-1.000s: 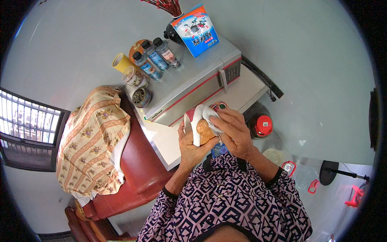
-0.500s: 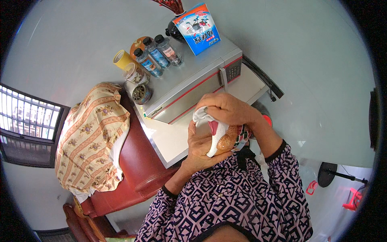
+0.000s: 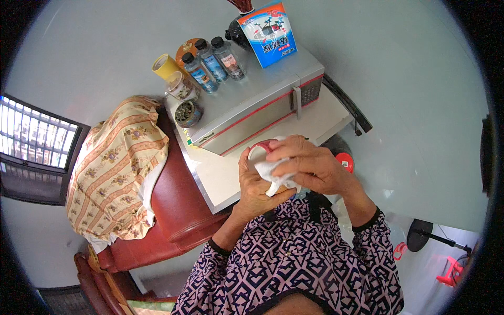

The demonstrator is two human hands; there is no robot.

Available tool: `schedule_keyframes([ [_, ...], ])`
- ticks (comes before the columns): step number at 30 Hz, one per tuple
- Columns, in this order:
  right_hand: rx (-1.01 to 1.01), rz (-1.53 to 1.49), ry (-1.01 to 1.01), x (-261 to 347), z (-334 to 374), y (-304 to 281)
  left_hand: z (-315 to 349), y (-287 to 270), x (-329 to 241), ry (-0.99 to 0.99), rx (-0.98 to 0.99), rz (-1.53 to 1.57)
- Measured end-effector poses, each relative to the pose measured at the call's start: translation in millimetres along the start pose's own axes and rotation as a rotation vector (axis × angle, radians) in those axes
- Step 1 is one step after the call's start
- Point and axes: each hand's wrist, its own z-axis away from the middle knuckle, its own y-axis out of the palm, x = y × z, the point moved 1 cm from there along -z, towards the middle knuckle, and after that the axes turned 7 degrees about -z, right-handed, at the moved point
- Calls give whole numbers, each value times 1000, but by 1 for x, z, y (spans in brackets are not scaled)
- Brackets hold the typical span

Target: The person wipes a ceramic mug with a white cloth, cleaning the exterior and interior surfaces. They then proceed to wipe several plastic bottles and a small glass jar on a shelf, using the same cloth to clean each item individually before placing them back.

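Observation:
My left hand [image 3: 254, 191] is closed round a ceramic cup [image 3: 255, 153] in front of my chest. The cup's open mouth faces up, with a pale inside and a red band at the rim. A white strip like a handle and a patch of brown show low on its side. My right hand [image 3: 315, 165] grips a white cloth [image 3: 266, 170] against the rim on the near side. The fingers and the cloth hide much of the cup's outer wall.
Beyond my hands a silver microwave [image 3: 252, 107] stands on a white-topped table [image 3: 212, 181]. On it are several bottles [image 3: 229, 59], jars and a blue packet [image 3: 269, 34]. A red sofa [image 3: 178, 210] with a floral cover [image 3: 118, 157] is at left. A red lid [image 3: 345, 161] shows beside my right wrist.
My right hand has come down and nearer to me, bringing the cloth from the far rim to the near side. The cup's mouth now shows more. My left hand keeps its hold.

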Motion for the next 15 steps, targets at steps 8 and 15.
schedule_keyframes([
  [8,-5,29,307,-26,-22,-10,-1,-9,-11,144,96,-89],
  [15,69,110,316,-69,-26,-7,-1,-13,-6,133,48,-77],
])
